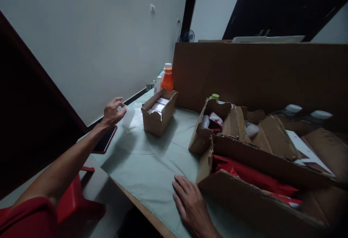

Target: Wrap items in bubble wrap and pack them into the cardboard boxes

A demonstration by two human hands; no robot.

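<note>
My left hand is raised over the far left part of the table, its fingers pinched on a piece of translucent plastic that hangs down to the cloth. Whether it is a bag or a loose sheet, I cannot make out. To the right of it stands a small cardboard box holding several white packets. My right hand lies flat on the pale green tablecloth with nothing in it. Just beside its fingers is a long cardboard box with red packaging inside.
Behind the long box are more open cardboard boxes with mixed goods. An orange bottle and white bottles stand at the back. A tablet lies at the left edge. A red stool is on the floor, and a brown panel rises behind.
</note>
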